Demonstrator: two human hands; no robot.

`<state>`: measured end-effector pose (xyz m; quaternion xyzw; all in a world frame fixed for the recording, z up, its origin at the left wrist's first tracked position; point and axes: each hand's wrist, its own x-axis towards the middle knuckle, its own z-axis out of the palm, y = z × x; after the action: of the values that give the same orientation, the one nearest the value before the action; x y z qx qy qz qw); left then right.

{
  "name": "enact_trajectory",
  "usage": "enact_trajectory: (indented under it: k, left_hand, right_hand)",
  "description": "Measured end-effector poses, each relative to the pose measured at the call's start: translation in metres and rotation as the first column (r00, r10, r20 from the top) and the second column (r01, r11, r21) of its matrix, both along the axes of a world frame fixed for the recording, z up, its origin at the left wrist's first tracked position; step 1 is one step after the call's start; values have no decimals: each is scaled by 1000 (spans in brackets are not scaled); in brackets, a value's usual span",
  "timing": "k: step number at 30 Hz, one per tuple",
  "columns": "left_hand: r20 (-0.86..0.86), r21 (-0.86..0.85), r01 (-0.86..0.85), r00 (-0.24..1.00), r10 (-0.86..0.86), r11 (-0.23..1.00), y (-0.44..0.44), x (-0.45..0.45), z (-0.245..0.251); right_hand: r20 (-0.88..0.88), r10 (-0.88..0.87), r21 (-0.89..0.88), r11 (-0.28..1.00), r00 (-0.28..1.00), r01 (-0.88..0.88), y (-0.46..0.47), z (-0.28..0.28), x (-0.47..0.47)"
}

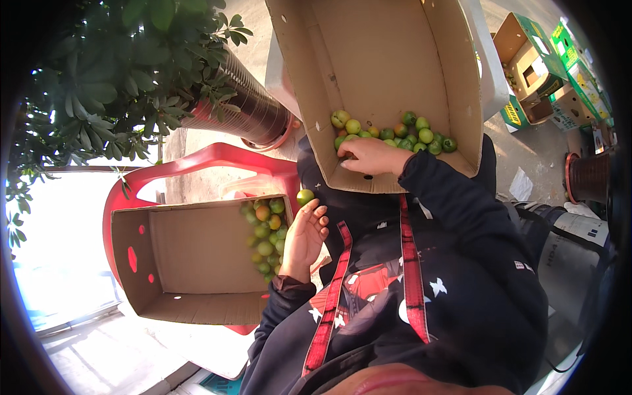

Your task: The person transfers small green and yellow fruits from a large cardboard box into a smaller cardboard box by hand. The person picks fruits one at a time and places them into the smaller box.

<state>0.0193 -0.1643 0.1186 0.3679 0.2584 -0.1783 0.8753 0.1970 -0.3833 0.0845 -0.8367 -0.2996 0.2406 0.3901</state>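
A deep cardboard box [380, 59] tilts toward me over my lap, with small green and partly orange tomatoes [425, 135] gathered along its near side. My right hand [373, 155] reaches in at the tomatoes, its fingers curled; whether it holds one is hidden. Just outside the box, my left hand [307, 237] has its fingers bent, with a yellow-green tomato [305, 197] at its fingertips. Beside that hand, a second cardboard box [202, 311] rests on a red plastic chair [212, 157], and more green and orange tomatoes [265, 237] lie along its right side.
A leafy plant [123, 74] hangs over the upper left, near a large ribbed pot [247, 98]. Printed cardboard cartons [538, 69] stand on the ground at upper right. Below them are another pot [590, 177] and a grey bag-like object [568, 261].
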Motion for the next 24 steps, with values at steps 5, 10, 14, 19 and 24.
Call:
enact_trajectory:
  k: [5,10,14,19,24]
  left_hand:
    - [-5,19,-17,1000,17,1000,-2,1,4]
    - [-10,49,-2,1000,2,999,-3,2,1]
    - [-3,73,-3,1000,4,997,-5,3,6]
    - [7,70,4,1000,-4,998,-4,4,5]
    - [-6,128,18,1000,-17,992,-8,-2,5]
  right_hand:
    - [454,-231,-310,864,860,396,-49,-20,43]
    - [356,-312,-535,704,881,466,-87,-63,62]
    - [326,-301,-575,690,896,440,-89,-73,65]
    - [353,-280,-518,736,893,436,-89,-76,67]
    - [231,-256,-587,733,939,344,-81,-73,69]
